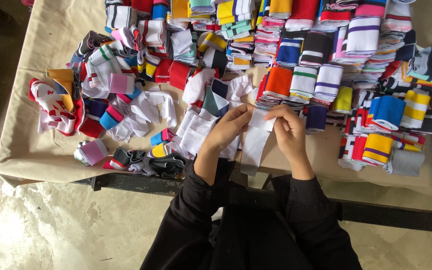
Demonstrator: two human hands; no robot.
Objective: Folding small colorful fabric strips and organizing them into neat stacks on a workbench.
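Nearest the camera, 2 black sleeves [296, 210] are reaching up from 6 o'clock over the dark table edge [126, 181]; just beyond them both hands are meeting near the frame's middle on 1 white fabric strip [254, 145]; the left hand [228, 127] is pinching the strip's upper corner from 9 o'clock with fingers closed narrowly on the cloth, and the right hand [288, 131] is gripping the same top end from 3 o'clock, thumb and fingers curled shut on it; the strip's long axis is running from 12 to 6 o'clock, its free end hanging down towards the person between the wrists, so both hands are sitting at its far end and neither is clearly nearer; it is lying over the tan table cover [26, 150]; at 9 o'clock of the hands a loose heap of white pieces [196, 131] is spreading; further off, at 3 o'clock, folded striped bands [391, 112] are sitting in rows; farthest, at 12 o'clock, stacked coloured bands [236, 20] are filling the table's back edge.
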